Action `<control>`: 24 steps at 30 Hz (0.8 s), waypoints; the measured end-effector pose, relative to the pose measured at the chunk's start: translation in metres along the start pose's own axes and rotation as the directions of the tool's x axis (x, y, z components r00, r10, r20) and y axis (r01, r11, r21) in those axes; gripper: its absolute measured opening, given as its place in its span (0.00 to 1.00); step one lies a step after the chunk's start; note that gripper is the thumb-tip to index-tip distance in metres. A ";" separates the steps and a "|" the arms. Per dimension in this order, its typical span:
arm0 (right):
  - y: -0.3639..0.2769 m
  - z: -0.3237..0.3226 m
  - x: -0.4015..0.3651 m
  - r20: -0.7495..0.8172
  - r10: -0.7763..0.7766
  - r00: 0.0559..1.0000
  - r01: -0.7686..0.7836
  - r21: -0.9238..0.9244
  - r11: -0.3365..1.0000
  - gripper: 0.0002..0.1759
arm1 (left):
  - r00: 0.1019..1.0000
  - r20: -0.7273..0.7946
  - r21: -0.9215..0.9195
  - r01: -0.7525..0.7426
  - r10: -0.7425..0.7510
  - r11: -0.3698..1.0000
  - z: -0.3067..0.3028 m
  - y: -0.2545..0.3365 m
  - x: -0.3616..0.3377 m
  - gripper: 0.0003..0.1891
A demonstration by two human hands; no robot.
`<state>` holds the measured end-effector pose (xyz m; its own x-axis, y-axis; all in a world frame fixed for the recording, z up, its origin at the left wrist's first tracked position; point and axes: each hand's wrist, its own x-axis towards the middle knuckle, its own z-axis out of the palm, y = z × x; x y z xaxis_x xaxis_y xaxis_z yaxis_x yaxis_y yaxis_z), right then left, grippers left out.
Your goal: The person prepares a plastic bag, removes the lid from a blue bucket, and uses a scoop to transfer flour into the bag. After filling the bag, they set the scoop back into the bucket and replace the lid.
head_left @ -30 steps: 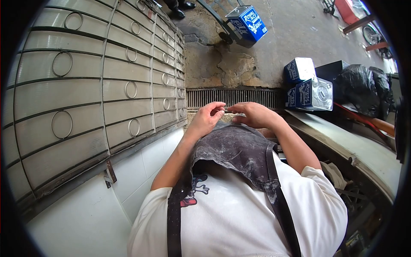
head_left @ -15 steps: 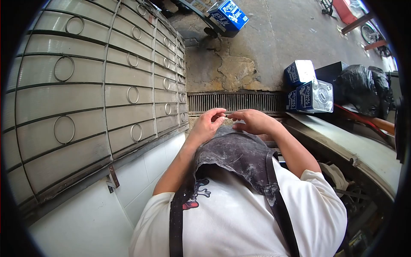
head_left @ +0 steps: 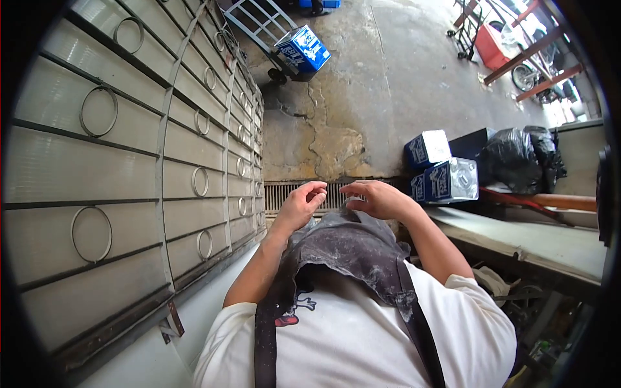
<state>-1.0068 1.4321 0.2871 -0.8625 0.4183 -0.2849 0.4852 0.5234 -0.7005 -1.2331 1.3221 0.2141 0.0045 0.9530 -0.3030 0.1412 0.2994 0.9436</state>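
My left hand [head_left: 306, 204] is held in front of my waist, its fingers loosely bent and nothing visible in them. Across a small gap is my right hand [head_left: 381, 200], palm down, with the thumb apart from the curved fingers. I see nothing in it either. Below and behind both hands hangs a dark apron [head_left: 352, 249] with whitish smears, worn over a white T-shirt [head_left: 362, 336]. The fingertips of the two hands do not touch. Beyond them a slotted drain grate [head_left: 278, 197] crosses the floor.
A metal grille with rings [head_left: 162, 155] stands along the left. Blue tins [head_left: 446, 181] and black garbage bags [head_left: 514, 158] are on the right, near a pale board [head_left: 537, 242]. Farther off, a hand truck [head_left: 265, 26] carries a blue tin [head_left: 303, 50]; a red box [head_left: 493, 46] stands beyond.
My hands have moved apart; a small pale thing seen between the fingertips before no longer shows. My view has tilted up, showing more of the floor ahead and the hand truck.
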 end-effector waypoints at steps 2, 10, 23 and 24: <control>-0.004 -0.008 0.014 -0.050 0.020 0.999 -0.019 0.014 1.000 0.23 | 1.000 -0.005 0.012 0.010 -0.010 1.000 -0.014 0.000 0.010 0.16; 0.036 -0.033 0.091 -0.072 -0.052 0.996 0.056 0.043 0.998 0.21 | 0.998 -0.038 -0.053 0.052 -0.054 0.997 -0.059 -0.014 0.076 0.15; 0.275 -0.182 0.324 0.017 -0.170 0.985 0.170 -0.055 0.984 0.20 | 0.911 -0.378 -0.398 0.004 -0.168 0.918 -0.109 -0.142 0.391 0.16; 0.268 -0.205 0.345 0.039 -0.170 0.985 0.172 -0.033 0.985 0.21 | 0.904 -0.381 -0.399 0.030 -0.196 0.917 -0.111 -0.133 0.402 0.16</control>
<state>-1.1446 1.8685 0.1355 -0.9375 0.2938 -0.1866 0.3344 0.6114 -0.7172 -1.3605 1.6703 -0.0187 -0.4008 0.8205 -0.4077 -0.2650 0.3221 0.9088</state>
